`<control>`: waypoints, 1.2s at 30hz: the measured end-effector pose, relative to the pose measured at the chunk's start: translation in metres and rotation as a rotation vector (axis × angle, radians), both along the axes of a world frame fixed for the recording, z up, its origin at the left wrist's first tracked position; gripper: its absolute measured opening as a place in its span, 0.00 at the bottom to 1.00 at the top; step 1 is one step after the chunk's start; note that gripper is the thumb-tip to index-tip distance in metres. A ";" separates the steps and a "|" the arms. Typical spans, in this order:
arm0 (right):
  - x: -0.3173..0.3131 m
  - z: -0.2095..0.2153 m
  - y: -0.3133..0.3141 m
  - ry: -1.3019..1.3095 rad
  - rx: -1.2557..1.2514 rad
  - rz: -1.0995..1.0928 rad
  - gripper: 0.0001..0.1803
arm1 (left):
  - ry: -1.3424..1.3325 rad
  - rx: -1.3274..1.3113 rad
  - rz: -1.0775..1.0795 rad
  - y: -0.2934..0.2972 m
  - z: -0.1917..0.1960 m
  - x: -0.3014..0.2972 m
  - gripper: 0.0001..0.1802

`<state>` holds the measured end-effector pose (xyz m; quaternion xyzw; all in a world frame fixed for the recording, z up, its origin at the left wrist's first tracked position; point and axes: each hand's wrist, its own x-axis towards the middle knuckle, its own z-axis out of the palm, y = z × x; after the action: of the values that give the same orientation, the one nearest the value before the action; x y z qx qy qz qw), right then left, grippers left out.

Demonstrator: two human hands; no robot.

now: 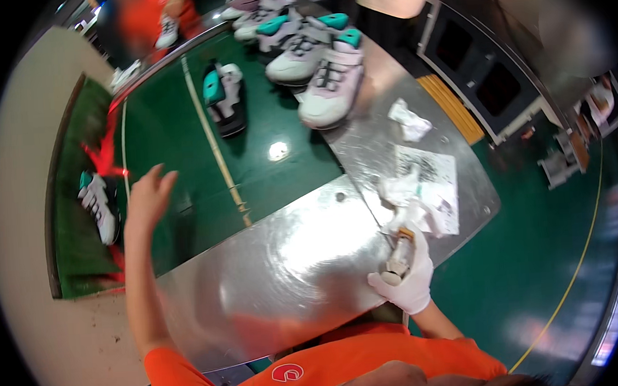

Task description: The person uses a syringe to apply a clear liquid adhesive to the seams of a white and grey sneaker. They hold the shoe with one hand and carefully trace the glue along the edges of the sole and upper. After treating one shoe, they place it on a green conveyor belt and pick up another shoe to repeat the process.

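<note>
My bare left hand point(150, 195) reaches over the green belt with fingers stretched out and nothing in them. Left of it, on the green turf strip, lies a white shoe point(99, 209) with a teal inside. A dark-soled shoe point(226, 102) lies on the belt farther ahead. My right hand point(415, 278), in a white glove, is closed around a small pale cylinder point(398, 257) with a brownish end, perhaps a bottle. Just beyond its fingertips, a crumpled white cloth point(408, 197) partly covers a black-smudged white sheet point(442, 178).
Several white and pinkish shoes point(334, 85) stand along the far side of the metal table point(285, 265). A wad of white cloth point(411, 121) lies on its right part. Across the belt, another person's hand point(176, 3) holds a shoe point(167, 32). A grey cabinet point(485, 69) stands at right.
</note>
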<state>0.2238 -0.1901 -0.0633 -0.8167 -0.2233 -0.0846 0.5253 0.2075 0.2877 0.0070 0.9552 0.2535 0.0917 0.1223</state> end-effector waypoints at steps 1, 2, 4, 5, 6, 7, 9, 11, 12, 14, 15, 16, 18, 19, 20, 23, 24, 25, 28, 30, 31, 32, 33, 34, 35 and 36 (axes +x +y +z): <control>-0.002 -0.001 -0.006 0.037 0.026 -0.002 0.55 | -0.073 -0.146 -0.185 -0.050 0.008 0.020 0.26; -0.005 -0.007 -0.015 0.174 0.110 0.007 0.54 | -0.085 -0.268 -0.344 -0.106 0.020 0.036 0.22; -0.010 -0.010 -0.032 0.358 0.309 0.038 0.53 | -0.002 -0.387 -0.546 -0.190 0.021 0.049 0.22; -0.013 -0.009 -0.041 0.411 0.419 0.055 0.53 | -0.021 -0.389 -0.690 -0.223 0.017 0.053 0.23; -0.013 -0.008 -0.049 0.466 0.530 0.077 0.52 | -0.078 -0.341 -0.764 -0.252 0.006 0.057 0.23; -0.011 -0.003 -0.058 0.497 0.560 0.089 0.50 | -0.134 -0.287 -0.831 -0.274 -0.005 0.061 0.23; -0.002 0.007 -0.071 0.547 0.593 0.103 0.45 | -0.152 -0.358 -0.850 -0.304 -0.027 0.081 0.18; 0.013 0.019 -0.079 0.585 0.605 0.114 0.39 | -0.124 -0.452 -0.820 -0.314 -0.038 0.103 0.14; 0.023 0.018 -0.084 0.606 0.610 0.135 0.36 | -0.111 -0.497 -0.803 -0.318 -0.037 0.112 0.13; 0.040 0.012 -0.093 0.615 0.706 0.189 0.27 | -0.246 -0.545 -0.776 -0.331 -0.024 0.123 0.11; 0.048 0.009 -0.096 0.614 0.746 0.225 0.30 | -0.309 -0.570 -0.761 -0.339 -0.018 0.129 0.10; 0.055 0.006 -0.099 0.612 0.790 0.261 0.33 | -0.354 -0.634 -0.808 -0.346 -0.024 0.139 0.10; 0.066 -0.002 -0.104 0.659 0.848 0.308 0.37 | -0.275 -0.580 -0.873 -0.358 -0.046 0.149 0.10; 0.070 -0.006 -0.105 0.642 0.880 0.371 0.38 | -0.237 -0.554 -0.902 -0.360 -0.057 0.154 0.10; 0.072 -0.009 -0.105 0.631 0.905 0.432 0.39 | -0.334 -0.459 -0.973 -0.359 -0.063 0.156 0.10; 0.063 0.006 -0.109 0.745 0.870 0.380 0.39 | -0.388 -0.373 -1.027 -0.357 -0.072 0.159 0.10; 0.064 0.017 -0.115 0.928 0.601 0.226 0.40 | -0.365 -0.356 -1.029 -0.357 -0.074 0.160 0.10; 0.059 0.019 -0.121 0.888 0.625 0.258 0.41 | -0.341 -0.340 -1.029 -0.357 -0.075 0.161 0.10; 0.032 0.015 -0.133 0.752 0.709 0.331 0.46 | -0.274 -0.316 -1.035 -0.349 -0.055 0.157 0.10; 0.022 0.014 -0.125 0.640 0.767 0.354 0.52 | -0.364 -0.274 -1.016 -0.341 -0.037 0.160 0.11; 0.020 0.011 -0.119 0.583 0.733 0.382 0.54 | -0.470 -0.238 -0.988 -0.327 -0.028 0.162 0.12; 0.019 0.009 -0.113 0.528 0.703 0.416 0.57 | -0.568 -0.196 -0.957 -0.308 -0.022 0.164 0.13; 0.019 0.005 -0.107 0.513 0.694 0.462 0.61 | -0.667 -0.057 -0.961 -0.283 -0.022 0.177 0.21; 0.023 0.000 -0.110 0.517 0.587 0.539 0.64 | -0.605 0.253 -0.938 -0.266 0.003 0.183 0.26; 0.024 -0.002 -0.107 0.505 0.522 0.550 0.64 | -0.574 0.495 -0.921 -0.250 0.013 0.195 0.28; 0.025 -0.001 -0.104 0.486 0.460 0.557 0.64 | -0.476 0.798 -0.930 -0.234 0.019 0.214 0.29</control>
<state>0.2483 -0.2940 -0.0647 -0.5833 -0.2802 0.2078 0.7336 0.4218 0.0538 0.0259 0.8908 -0.2731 0.3251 -0.1617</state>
